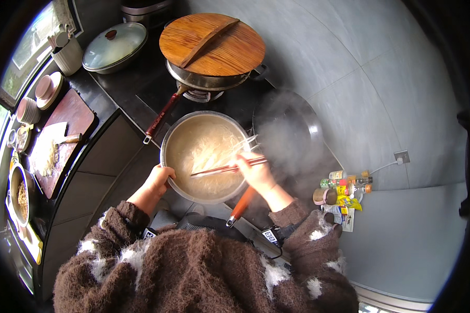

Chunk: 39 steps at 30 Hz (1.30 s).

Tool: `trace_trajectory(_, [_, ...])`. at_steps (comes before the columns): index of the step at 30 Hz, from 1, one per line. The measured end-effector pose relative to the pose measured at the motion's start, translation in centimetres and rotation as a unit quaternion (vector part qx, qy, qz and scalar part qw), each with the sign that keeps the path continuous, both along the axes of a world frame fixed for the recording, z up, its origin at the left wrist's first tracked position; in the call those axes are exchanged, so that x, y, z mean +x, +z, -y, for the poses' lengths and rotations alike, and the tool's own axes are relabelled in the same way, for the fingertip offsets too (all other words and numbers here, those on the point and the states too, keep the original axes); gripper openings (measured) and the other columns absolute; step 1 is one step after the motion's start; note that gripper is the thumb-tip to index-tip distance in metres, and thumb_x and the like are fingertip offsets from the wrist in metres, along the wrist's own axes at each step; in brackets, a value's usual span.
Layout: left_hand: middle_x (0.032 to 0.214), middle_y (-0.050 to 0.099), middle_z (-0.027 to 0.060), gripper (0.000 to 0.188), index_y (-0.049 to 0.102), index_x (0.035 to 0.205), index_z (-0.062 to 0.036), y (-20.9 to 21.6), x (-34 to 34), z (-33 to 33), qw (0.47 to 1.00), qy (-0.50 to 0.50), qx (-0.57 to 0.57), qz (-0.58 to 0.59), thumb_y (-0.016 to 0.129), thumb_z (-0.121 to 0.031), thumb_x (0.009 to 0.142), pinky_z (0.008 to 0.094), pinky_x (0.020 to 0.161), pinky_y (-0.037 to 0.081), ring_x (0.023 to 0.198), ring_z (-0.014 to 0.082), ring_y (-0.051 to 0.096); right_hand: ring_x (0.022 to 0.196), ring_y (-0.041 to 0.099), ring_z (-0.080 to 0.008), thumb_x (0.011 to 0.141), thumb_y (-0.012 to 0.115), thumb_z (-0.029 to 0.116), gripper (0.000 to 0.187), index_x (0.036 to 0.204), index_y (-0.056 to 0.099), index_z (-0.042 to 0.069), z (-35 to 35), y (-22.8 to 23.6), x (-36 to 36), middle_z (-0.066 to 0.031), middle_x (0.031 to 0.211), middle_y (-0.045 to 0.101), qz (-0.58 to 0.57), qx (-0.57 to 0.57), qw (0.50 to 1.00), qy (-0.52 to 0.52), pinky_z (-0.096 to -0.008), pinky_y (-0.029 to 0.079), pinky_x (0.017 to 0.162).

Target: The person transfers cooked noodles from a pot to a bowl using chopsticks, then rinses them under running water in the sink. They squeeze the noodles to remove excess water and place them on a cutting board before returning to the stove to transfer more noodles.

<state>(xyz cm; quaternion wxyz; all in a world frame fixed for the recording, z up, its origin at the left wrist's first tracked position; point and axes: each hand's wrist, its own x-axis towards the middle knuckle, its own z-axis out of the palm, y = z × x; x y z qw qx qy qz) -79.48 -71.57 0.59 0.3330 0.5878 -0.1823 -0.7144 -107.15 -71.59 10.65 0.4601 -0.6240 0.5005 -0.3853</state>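
Observation:
A large metal basin (168, 189) of cloudy liquid is in front of me, with pale noodle-like strands (208, 151) in it. My left hand (160, 180) is closed on the basin's left rim, thumb on top. My right hand (256, 173), over the right rim, is closed round a pair of reddish-brown chopsticks (210, 171). Their tips point left, low over or in the liquid; I cannot tell which. Several whitish strands (250, 141) stretch across the right rim just beyond my right hand; what holds them is unclear.
Steam rises over a black wok (309, 124), its orange-brown handle (241, 207) toward me. Behind the basin stands a pan with a wooden lid (214, 47). Leftward are a glass-lidded pan (115, 47) and a chopping board (78, 117) with a cleaver (55, 136). Seasoning bottles (343, 183) stand right.

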Motion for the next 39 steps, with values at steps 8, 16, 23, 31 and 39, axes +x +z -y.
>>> trace_trajectory(8, [0.064, 0.055, 0.0077, 0.017, 0.057, 0.078, 0.0023, 0.5, 0.1, -0.3, 0.999, 0.011, -0.002, -0.030, 0.049, 0.002, 0.064, 0.0325, 0.050, 0.050, 0.050, 0.0211, 0.053, 0.072, 0.062, -0.0162, 0.078, 0.065, 0.004, 0.012, 0.090, 0.068, 0.001, -3.7, 6.3, 0.3, -0.0089, 0.080, 0.066, -0.094, -0.127, 0.986, 0.053, -0.0271, 0.049, 0.064])
trace_trajectory(16, [0.072, 0.057, 0.0087, 0.030, 0.056, 0.094, 0.0016, -0.3, 0.6, -0.4, 1.000, -0.015, 0.010, -0.014, 0.049, 0.001, 0.064, 0.0333, 0.052, 0.052, 0.056, 0.0219, 0.057, 0.067, 0.064, -0.0207, 0.085, 0.064, 0.019, 0.027, 0.105, 0.062, 0.000, -1.4, 5.5, -19.1, -0.0153, 0.082, 0.065, 0.117, 0.039, 0.878, -0.462, -0.0331, 0.055, 0.065])
trace_trajectory(23, [0.067, 0.057, 0.0077, 0.019, 0.057, 0.080, 0.0029, 0.0, 0.3, -0.8, 1.000, 0.009, -0.007, -0.028, 0.048, 0.001, 0.063, 0.0317, 0.053, 0.050, 0.054, 0.0215, 0.055, 0.061, 0.059, -0.0157, 0.084, 0.066, 0.018, 0.025, 0.099, 0.064, -0.002, 0.0, -1.6, -16.6, -0.0068, 0.073, 0.063, 0.034, 0.069, 0.918, -0.388, -0.0252, 0.050, 0.058])
trace_trajectory(31, [0.068, 0.057, 0.0086, 0.026, 0.058, 0.086, 0.0019, -0.9, 0.6, -0.7, 0.999, -0.003, -0.015, -0.030, 0.049, 0.002, 0.062, 0.0359, 0.051, 0.053, 0.052, 0.0236, 0.056, 0.056, 0.056, -0.0145, 0.093, 0.052, 0.025, 0.034, 0.077, 0.063, -0.003, 2.6, -3.1, -17.6, -0.0073, 0.067, 0.061, -0.195, -0.175, 0.883, -0.389, -0.0279, 0.047, 0.057])
trace_trajectory(39, [0.071, 0.057, 0.0098, 0.023, 0.057, 0.084, 0.0047, 0.3, 0.1, -0.8, 1.000, 0.011, 0.008, -0.019, 0.047, 0.002, 0.063, 0.0348, 0.057, 0.051, 0.060, 0.0234, 0.057, 0.059, 0.053, -0.0231, 0.096, 0.041, 0.030, 0.036, 0.091, 0.052, -0.004, 6.3, -6.0, -18.3, -0.0145, 0.074, 0.052, 0.270, 0.119, 0.793, -0.533, -0.0472, 0.054, 0.072])
